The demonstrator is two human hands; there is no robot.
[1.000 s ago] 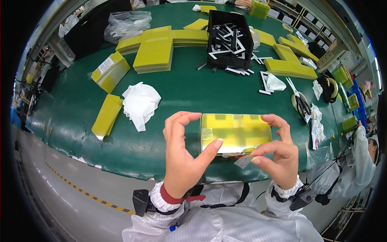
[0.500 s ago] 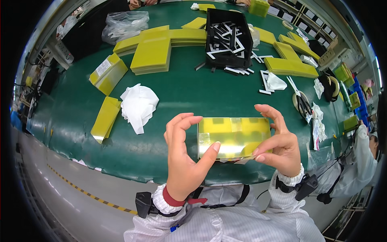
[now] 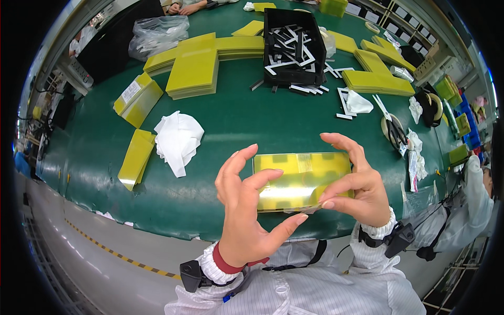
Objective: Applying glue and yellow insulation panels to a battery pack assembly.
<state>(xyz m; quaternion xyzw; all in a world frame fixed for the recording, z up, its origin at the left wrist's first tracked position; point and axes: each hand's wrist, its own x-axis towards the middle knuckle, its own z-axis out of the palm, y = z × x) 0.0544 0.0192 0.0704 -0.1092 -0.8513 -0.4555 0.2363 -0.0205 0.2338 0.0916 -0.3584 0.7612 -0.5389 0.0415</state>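
Note:
A glossy yellow rectangular panel (image 3: 294,189), with darker patches and a bundle of fine lines, is held above the table's near edge. Thumb and index finger of my right hand (image 3: 362,194) pinch its lower right corner; another finger reaches up by its upper right corner. Spread apart, my left hand (image 3: 241,215) is at the panel's left end. Its index finger lies across the panel's face, while the thumb points off below the lower edge. Whether the left index finger touches the surface I cannot tell. Something pale shows under the panel's lower edge.
On the green table (image 3: 231,121) lie yellow sheet stacks (image 3: 191,65), a white cloth (image 3: 179,139) and scissors (image 3: 394,128). A black bin (image 3: 294,76) holds black and white strips. Another person's hands (image 3: 186,7) rest at the far edge.
My left thumb has come off the panel's face and dropped below its lower edge. The left index finger has moved over the face. My right hand still pinches the corner.

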